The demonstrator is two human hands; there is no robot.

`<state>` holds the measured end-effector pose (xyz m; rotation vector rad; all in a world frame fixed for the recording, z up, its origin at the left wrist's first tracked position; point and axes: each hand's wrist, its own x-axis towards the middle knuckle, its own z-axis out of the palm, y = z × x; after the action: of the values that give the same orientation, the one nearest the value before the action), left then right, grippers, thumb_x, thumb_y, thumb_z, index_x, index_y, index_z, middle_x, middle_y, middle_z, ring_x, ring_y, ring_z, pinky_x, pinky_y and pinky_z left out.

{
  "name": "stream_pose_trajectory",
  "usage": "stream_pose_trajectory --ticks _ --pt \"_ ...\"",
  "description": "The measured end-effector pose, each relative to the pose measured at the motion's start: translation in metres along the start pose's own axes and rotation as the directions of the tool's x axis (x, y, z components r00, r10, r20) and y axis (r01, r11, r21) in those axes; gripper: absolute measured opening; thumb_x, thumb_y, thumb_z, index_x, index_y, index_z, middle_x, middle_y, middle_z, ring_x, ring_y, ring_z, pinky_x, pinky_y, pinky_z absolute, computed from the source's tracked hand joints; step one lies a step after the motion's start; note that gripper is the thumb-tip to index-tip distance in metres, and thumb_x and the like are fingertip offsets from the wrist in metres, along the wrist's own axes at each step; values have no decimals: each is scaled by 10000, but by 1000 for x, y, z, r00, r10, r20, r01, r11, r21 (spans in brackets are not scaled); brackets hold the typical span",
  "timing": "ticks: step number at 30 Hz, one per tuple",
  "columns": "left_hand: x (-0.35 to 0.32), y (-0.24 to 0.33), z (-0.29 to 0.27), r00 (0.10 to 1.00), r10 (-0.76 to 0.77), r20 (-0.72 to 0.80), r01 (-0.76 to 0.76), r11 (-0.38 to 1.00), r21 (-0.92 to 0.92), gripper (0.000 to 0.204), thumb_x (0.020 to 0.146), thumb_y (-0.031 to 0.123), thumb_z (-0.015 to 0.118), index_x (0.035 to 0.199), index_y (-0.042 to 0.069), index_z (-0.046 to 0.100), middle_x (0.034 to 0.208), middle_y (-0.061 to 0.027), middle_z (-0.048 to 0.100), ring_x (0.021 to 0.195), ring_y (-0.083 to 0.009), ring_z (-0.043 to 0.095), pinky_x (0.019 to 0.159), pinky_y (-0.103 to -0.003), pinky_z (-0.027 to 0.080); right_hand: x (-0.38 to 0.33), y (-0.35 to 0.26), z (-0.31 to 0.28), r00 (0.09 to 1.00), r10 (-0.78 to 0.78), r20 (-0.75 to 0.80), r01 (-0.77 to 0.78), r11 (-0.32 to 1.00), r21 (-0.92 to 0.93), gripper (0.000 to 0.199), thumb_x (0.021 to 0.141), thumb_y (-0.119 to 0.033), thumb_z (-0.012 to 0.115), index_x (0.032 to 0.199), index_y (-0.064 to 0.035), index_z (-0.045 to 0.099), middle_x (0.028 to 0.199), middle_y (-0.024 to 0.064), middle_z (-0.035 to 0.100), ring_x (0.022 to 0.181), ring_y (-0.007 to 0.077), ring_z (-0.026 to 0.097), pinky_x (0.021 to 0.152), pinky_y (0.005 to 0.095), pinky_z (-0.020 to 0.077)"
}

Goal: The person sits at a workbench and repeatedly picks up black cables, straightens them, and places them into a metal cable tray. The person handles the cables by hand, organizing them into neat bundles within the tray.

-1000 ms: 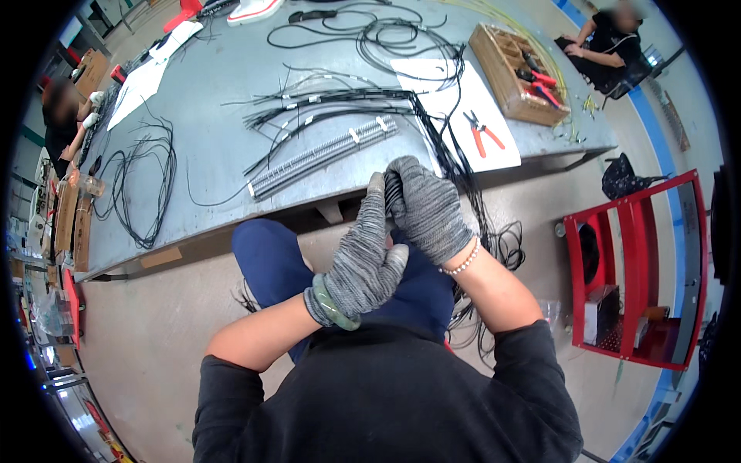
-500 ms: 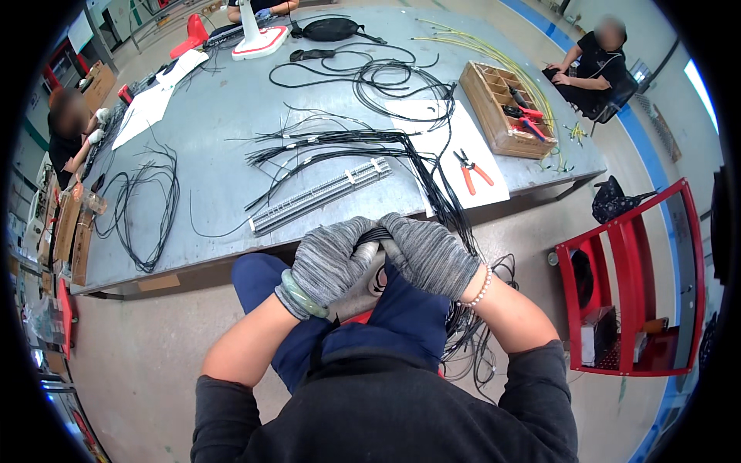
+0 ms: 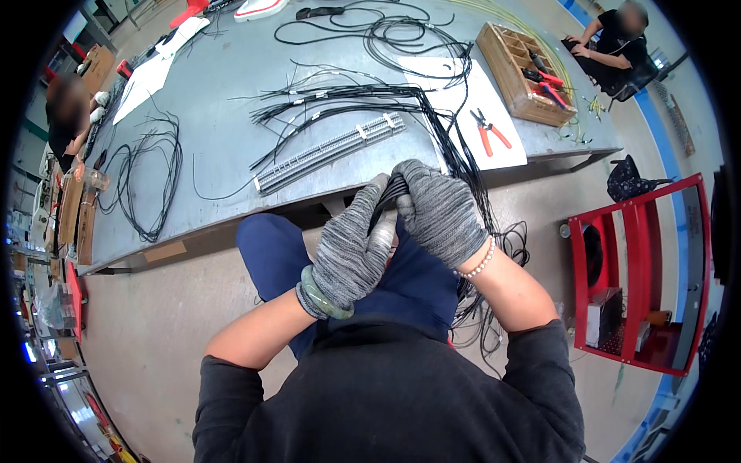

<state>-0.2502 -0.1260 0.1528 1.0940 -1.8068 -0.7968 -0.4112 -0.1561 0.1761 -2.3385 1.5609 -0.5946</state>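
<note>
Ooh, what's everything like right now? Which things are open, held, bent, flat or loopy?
Left hand, gloved, closed on black cables.
Right hand, gloved, gripping the same cables.
Black cables, bunched between the hands.
Pliers, handles spread apart.
Paper, flat, under the pliers.
Wooden box, open on top, tools inside.
Cable bundle on the table, bent, hanging over the edge.
Left-side cables, loosely looped.
Red cart, open, shelves showing.
</note>
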Motion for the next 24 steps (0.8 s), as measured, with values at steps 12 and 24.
stream_pose_trajectory --ticks 12,24 --pt "18 -6 -28 977 30 212 -77 973 216 414 856 148 615 1224 -18 523 1004 -192 640 889 -259 651 796 -350 511 5 11 0 989 -44 139 51 998 -44 269 831 -184 590 1027 -16 515 808 188 636 786 347 636 680 432 505" --pt "28 -9 -34 988 83 128 -100 986 131 206 801 126 642 989 44 620 861 -131 609 762 -286 630 679 -353 508 3 6 -14 975 -119 187 120 993 1 243 882 -178 528 1080 -41 555 812 185 634 758 347 635 683 420 513"
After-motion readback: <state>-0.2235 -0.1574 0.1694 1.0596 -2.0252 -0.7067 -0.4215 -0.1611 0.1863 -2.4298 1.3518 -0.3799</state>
